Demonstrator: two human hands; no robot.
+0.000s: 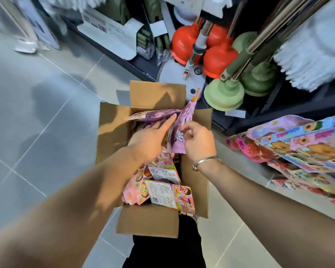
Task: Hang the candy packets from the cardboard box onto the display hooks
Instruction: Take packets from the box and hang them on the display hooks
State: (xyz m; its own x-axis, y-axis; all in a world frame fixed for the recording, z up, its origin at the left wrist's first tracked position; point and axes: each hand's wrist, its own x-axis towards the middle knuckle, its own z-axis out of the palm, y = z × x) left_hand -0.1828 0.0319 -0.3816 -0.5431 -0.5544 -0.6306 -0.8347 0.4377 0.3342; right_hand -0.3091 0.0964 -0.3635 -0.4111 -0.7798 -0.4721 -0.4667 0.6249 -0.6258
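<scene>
Cardboard box (112,130) sits open, holding loose candy packets (163,193). The left hand (151,141) lays straight fingers on a flat purple packet (153,115) inside. The right hand (199,145) pinches an upright pink packet (179,132) over the box.

Open cardboard box (112,130), both hands inside.
We record the right hand (199,142) pinching a pink packet (179,132) upright near the box's far edge; the left hand (151,137), fingers straight, lies over a purple packet (153,115).
</scene>
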